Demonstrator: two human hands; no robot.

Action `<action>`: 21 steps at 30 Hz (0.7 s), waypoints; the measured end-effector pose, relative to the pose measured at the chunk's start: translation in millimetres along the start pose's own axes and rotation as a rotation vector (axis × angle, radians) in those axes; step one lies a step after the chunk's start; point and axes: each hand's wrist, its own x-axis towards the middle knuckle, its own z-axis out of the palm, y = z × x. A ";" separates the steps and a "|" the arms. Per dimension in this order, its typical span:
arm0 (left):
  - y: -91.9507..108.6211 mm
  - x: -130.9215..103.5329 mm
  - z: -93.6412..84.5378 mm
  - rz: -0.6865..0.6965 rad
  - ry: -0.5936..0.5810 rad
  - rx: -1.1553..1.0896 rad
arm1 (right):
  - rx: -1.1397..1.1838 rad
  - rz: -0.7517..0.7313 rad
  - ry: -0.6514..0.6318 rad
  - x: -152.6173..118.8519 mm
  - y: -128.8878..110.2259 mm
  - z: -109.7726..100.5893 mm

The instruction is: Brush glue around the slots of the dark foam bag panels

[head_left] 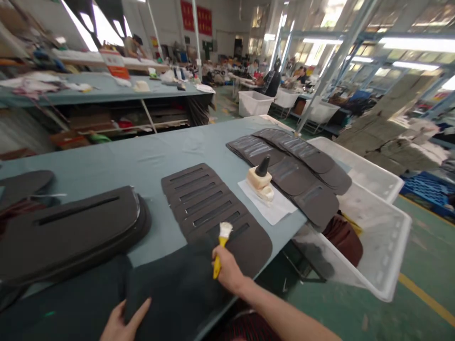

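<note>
My right hand [229, 270] is closed round the yellow handle of a paintbrush [224, 232]. Its pale bristles are over a dark grey panel with several long slots [213, 199], at the panel's near side. At the bottom left, my left hand [122, 322] has its thumb and a finger either side of a dark sheet of material [170, 289], gripping its edge; the other fingers are hidden. That sheet spreads over the near table and up to the slotted panel. Beyond the panel, a cream container with a black cone-shaped top [260, 175] stands on white paper [280, 208].
A thick stack of dark panels [81, 213] lies on the left of the blue-green table [142, 151]. More dark panels [302, 175] overlap at the right edge. White plastic bins [386, 255] stand beyond that edge. Another table [170, 90] and seated people are farther back.
</note>
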 end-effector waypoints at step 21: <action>-21.6 -103.4 129.3 0.407 -0.404 0.185 | -0.644 0.041 -0.048 -54.8 153.9 -150.6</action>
